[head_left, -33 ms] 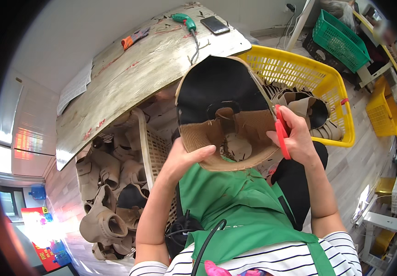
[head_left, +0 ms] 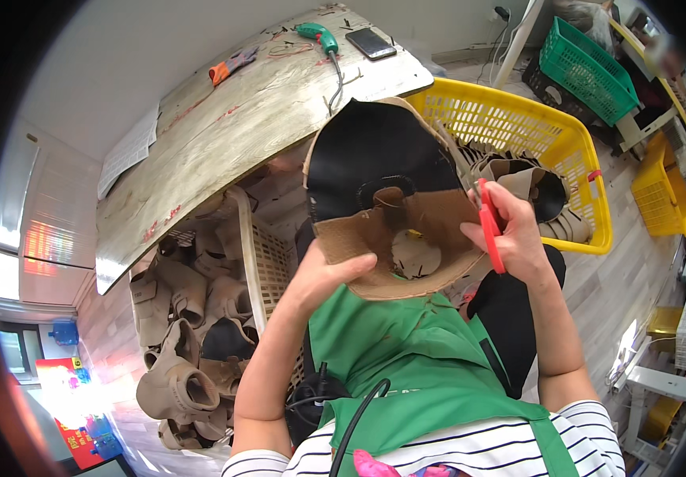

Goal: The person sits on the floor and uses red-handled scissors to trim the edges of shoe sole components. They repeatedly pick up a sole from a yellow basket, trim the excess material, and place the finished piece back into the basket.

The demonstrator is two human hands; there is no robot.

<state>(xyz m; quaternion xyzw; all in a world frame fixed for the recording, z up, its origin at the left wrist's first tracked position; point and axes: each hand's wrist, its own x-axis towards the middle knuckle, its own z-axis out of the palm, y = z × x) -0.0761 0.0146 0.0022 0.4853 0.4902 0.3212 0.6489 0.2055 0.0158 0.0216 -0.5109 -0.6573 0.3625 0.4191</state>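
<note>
My left hand (head_left: 328,274) grips a shoe upper (head_left: 426,215) by its near left edge, thumb laid on the inner side. The upper is tan with a black lining, opened toward me above my lap. A round hole shows low in its middle. My right hand (head_left: 515,234) is closed around scissors (head_left: 487,226) with red handles. Their blades lie along the upper's right edge; whether they are apart I cannot make out.
A worktable (head_left: 200,131) bears a green corded tool (head_left: 320,36), a phone (head_left: 371,44) and a glove (head_left: 231,67). At the right, a yellow basket (head_left: 597,191) holds several stacked uppers. More uppers (head_left: 180,381) fill a pale basket (head_left: 267,254) at the left.
The upper has tipped and shifted slightly in my left hand. The scissors have turned a little along its right edge.
</note>
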